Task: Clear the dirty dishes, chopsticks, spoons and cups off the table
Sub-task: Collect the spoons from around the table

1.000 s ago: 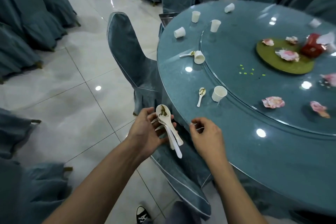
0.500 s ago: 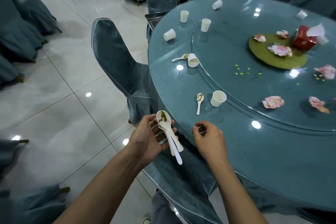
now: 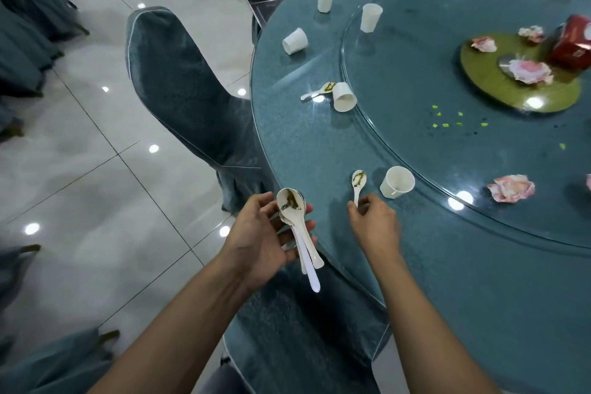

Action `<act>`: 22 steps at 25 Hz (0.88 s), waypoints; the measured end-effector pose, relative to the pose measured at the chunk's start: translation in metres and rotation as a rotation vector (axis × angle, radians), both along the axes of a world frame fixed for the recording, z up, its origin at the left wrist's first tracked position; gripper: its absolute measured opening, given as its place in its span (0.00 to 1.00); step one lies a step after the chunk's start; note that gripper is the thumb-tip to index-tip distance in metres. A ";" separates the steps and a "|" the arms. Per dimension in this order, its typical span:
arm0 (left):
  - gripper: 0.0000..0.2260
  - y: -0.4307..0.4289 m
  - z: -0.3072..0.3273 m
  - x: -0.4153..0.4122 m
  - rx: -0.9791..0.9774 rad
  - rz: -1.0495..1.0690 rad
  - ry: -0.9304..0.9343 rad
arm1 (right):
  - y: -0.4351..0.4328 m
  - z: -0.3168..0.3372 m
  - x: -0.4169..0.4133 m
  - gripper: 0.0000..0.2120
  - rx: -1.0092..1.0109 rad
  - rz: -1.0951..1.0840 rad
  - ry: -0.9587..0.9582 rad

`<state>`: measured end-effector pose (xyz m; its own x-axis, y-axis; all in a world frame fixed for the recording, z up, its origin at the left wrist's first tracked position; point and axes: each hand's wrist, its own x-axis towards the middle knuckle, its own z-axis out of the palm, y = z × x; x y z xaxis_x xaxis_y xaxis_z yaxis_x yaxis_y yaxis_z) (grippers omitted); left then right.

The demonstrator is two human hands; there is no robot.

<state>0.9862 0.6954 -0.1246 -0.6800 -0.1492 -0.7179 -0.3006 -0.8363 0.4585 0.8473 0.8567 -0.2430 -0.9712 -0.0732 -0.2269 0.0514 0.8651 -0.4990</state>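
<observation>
The left hand [image 3: 256, 233] grips the spoon stack [image 3: 292, 205], so the free right hand [image 3: 374, 224] pinches the next spoon [image 3: 358, 179] to add it.

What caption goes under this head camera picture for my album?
Clearing up: left hand holds stacked dirty spoons while right hand pinches another spoon on the table.

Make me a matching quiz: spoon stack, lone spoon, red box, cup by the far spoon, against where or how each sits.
1 spoon stack
2 lone spoon
3 red box
4 cup by the far spoon

A on the green disc
B lying on its side
C in the left hand
D on the table, right hand pinching its handle

Pairs: 1-C, 2-D, 3-A, 4-B
</observation>
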 end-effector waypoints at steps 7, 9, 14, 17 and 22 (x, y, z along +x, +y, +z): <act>0.20 -0.017 -0.023 -0.012 0.012 0.004 -0.028 | -0.012 -0.036 -0.036 0.18 0.134 -0.046 -0.075; 0.21 -0.021 -0.029 -0.013 0.009 0.003 -0.037 | -0.014 -0.043 -0.042 0.18 0.136 -0.071 -0.060; 0.22 -0.030 -0.038 -0.018 0.007 0.010 -0.061 | -0.019 -0.051 -0.048 0.11 0.193 -0.071 -0.049; 0.22 -0.035 -0.042 -0.019 -0.001 0.012 -0.072 | -0.019 -0.043 -0.035 0.08 0.127 -0.065 -0.034; 0.21 -0.045 -0.041 -0.019 -0.019 0.024 -0.077 | -0.036 0.003 0.010 0.06 -0.115 -0.019 0.047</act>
<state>0.9673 0.6501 -0.1658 -0.6189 -0.1788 -0.7649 -0.3161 -0.8347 0.4509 0.8574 0.8212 -0.2403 -0.9821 -0.0771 -0.1721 0.0417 0.8013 -0.5968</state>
